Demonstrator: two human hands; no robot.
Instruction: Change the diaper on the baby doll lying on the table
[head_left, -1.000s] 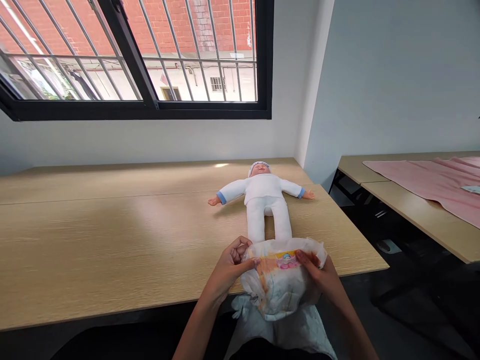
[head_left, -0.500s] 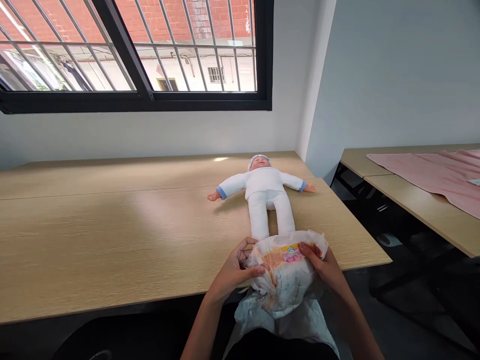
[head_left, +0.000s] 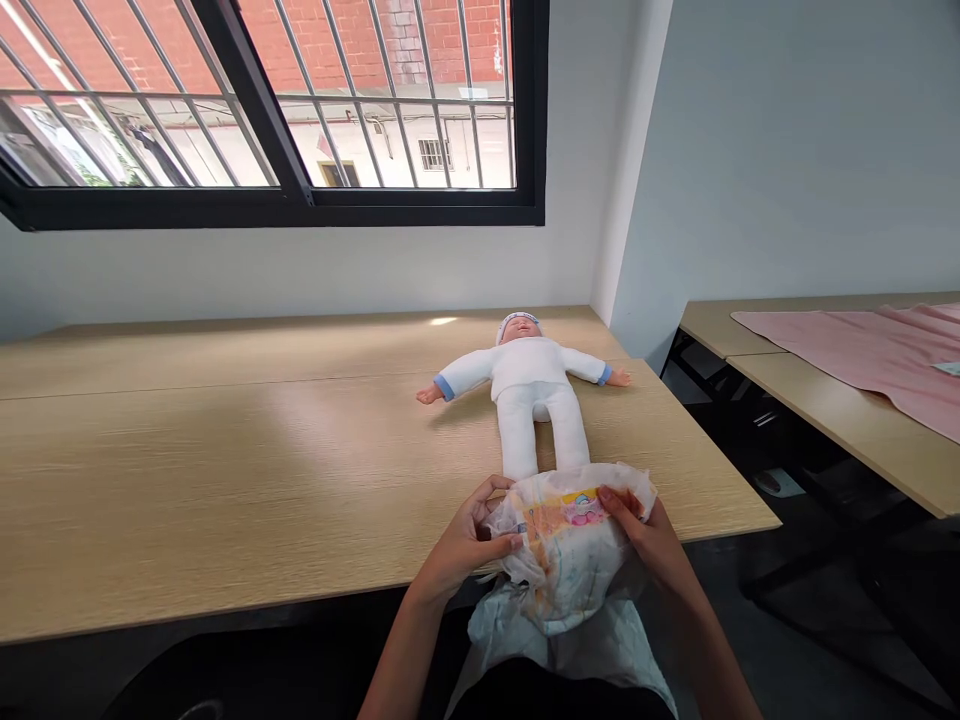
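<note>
Fingers [head_left: 504,545] of left hand [head_left: 465,545] pinched on diaper [head_left: 566,550]; right hand [head_left: 652,540] gripping its other side. Diaper held at table [head_left: 225,470] edge, just below doll [head_left: 529,395] feet, doll lying face up. Likely step: opening diaper out. Next move calls for spreading it flat, then sliding under doll.

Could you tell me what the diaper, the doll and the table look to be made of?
Diaper: thin, crinkly, papery white padding with a printed band, matte. Doll: soft white fabric body, stuffed-looking; the hands seem plastic. Table: light wood-grain top, smooth with a slight sheen, probably laminate.
</note>
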